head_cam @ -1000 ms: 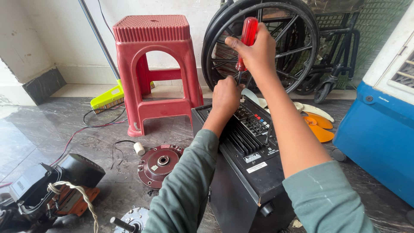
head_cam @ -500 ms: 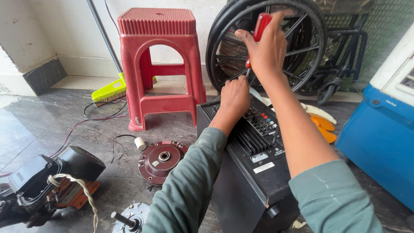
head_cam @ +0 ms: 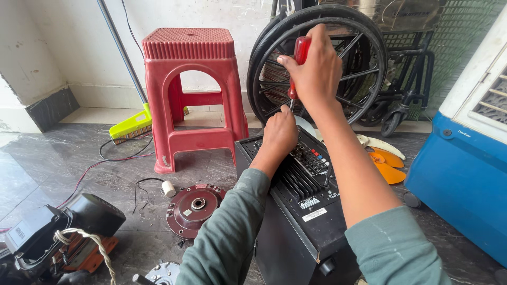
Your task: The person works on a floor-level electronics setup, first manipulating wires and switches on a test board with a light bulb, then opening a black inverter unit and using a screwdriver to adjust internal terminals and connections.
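Note:
A black speaker box (head_cam: 309, 221) stands on the floor with its control panel facing up. My right hand (head_cam: 317, 71) grips the red handle of a screwdriver (head_cam: 301, 50) held upright, its shaft pointing down at the far end of the panel. My left hand (head_cam: 280, 134) is closed near the screwdriver's tip at the panel's far edge; whatever it pinches is hidden. Both arms wear grey-green sleeves.
A red plastic stool (head_cam: 193, 95) stands to the left, a wheelchair wheel (head_cam: 322, 63) behind. A round maroon motor part (head_cam: 193, 210) and a dismantled black device (head_cam: 58, 237) lie on the dark floor. A blue and white air cooler (head_cam: 465, 174) is at right, orange fan blades (head_cam: 385, 163) beside it.
The view has shifted slightly; both hands stay at the panel's far edge with the screwdriver upright. Its handle seems turned a little in my right hand.

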